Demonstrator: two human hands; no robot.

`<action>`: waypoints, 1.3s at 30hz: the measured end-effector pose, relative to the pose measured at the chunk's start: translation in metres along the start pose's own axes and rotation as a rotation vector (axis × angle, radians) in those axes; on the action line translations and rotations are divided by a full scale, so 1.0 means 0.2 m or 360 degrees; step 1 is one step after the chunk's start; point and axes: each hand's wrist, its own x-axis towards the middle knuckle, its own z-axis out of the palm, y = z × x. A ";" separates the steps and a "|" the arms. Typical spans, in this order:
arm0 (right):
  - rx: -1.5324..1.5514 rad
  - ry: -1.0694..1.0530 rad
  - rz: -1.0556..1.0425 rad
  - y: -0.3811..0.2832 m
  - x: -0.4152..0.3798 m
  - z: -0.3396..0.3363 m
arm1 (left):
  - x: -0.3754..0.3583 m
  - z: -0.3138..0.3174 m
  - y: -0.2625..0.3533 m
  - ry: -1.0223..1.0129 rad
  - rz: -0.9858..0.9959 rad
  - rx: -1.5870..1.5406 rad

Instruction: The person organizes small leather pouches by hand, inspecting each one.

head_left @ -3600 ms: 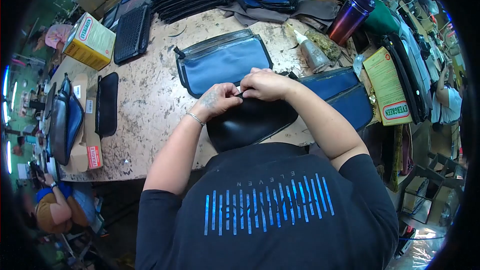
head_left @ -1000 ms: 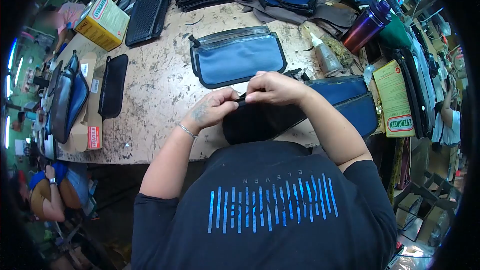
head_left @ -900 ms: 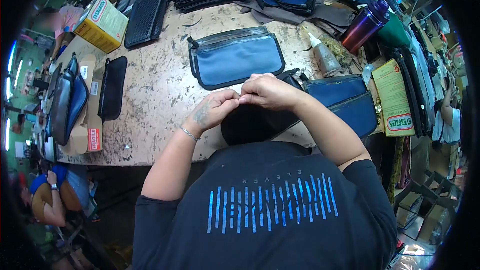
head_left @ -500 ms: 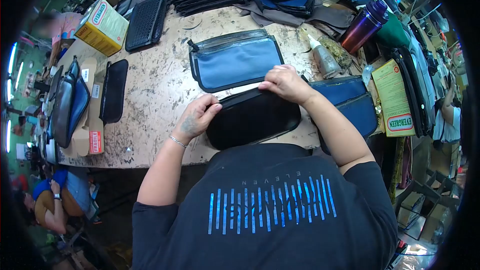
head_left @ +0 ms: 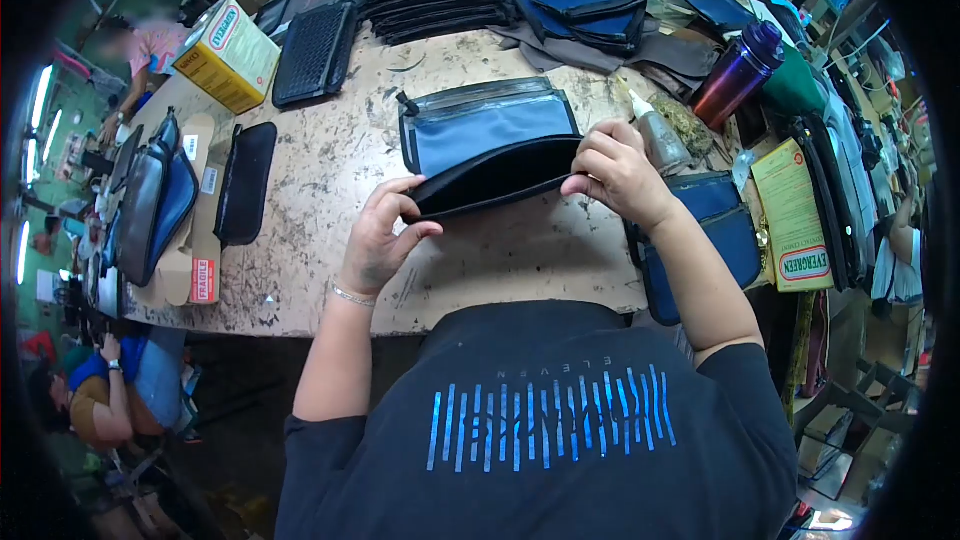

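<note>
A black pouch is held up over the table, its long mouth gaping toward me and its inside dark. My left hand pinches its left corner between thumb and fingers. At the opposite corner, my right hand grips the pouch the same way. Just behind it lies a blue panel with black edging and a black strip along its top, partly covered by the pouch. Right of my right hand are blue, black-edged pieces on the table.
Yellow tins stand at left and right. Black pouches are stacked at the back. A glue bottle and purple bottle stand right. A cardboard box and flat black piece lie left. Other people are farther left.
The black pouch has been lifted and tipped so its mouth now gapes toward me; before, its flat face showed. Both hands have shifted to its ends. The view has moved slightly.
</note>
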 end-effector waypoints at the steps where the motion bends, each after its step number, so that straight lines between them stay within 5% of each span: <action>1: 0.0001 -0.0035 0.0021 -0.01 -0.01 -0.01 | -0.03 0.02 -0.03 0.0122 -0.0059 -0.0178; 5: 0.0239 0.0016 0.0077 0.01 0.01 -0.01 | -0.10 0.09 -0.09 0.0409 -0.0260 -0.0427; 7: 0.0600 0.0038 0.0365 0.01 0.02 -0.02 | -0.07 0.09 -0.05 0.0470 -0.0369 -0.0676; 10: 0.0492 0.0131 0.0332 0.02 0.03 -0.01 | -0.03 0.07 -0.01 0.0365 -0.0470 -0.0457; 14: 0.0699 0.0062 0.0510 0.08 0.02 0.03 | -0.01 0.07 0.02 0.0430 -0.0386 -0.0344; 26: 0.0466 0.0199 0.0327 0.07 0.08 0.00 | -0.07 0.08 0.11 0.0507 -0.0050 0.0281; 28: 0.0170 0.0184 0.0131 0.13 0.13 -0.02 | -0.09 0.07 0.26 0.0192 -0.0084 0.0137; 30: 0.0093 0.0265 0.0008 0.14 0.24 -0.07 | 0.01 0.02 0.42 -0.0585 0.0235 -0.0117; 33: 0.0263 0.0172 -0.0088 0.11 0.38 -0.08 | 0.16 0.05 0.38 -0.0257 0.0530 -0.0455; 36: 0.0481 0.0057 -0.0115 0.03 0.40 -0.03 | 0.45 0.02 0.19 0.0135 0.0109 -0.0657; 38: 0.0625 0.0105 -0.0053 0.00 0.39 -0.03 | 0.63 0.06 0.06 -0.0197 0.0148 -0.0804; 39: 0.0642 0.0156 -0.0017 -0.01 0.38 -0.03 | 0.69 0.01 0.12 -0.0594 -0.0112 -0.0444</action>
